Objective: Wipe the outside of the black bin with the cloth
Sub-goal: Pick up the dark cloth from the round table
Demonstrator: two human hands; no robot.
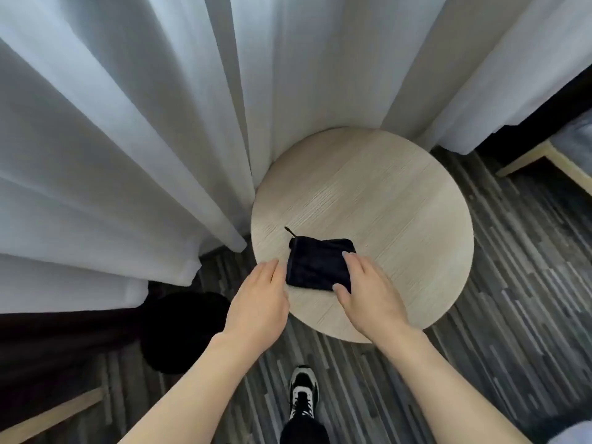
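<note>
resting flat on the cloth (pixel 315 267) at the table's (pixel 400 193) 7 o'clock, the right hand (pixel 368 293) holds nothing yet; the left hand (pixel 259 302) is open beside it. the bin (pixel 185 331) stands at 8 o'clock; a weak pinch may unfold the cloth.

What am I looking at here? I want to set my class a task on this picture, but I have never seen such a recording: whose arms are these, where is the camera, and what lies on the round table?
There is no machine: these are a person's two bare arms, filmed by one wide-angle camera worn on the head, looking down. That is why a black-and-white shoe shows below. On the round pale wooden table lies a folded dark navy cloth. The right hand rests on the cloth's right edge; the left hand lies open beside its left edge, holding nothing. The round black bin stands on the striped floor at the left, near the white curtains.
</note>
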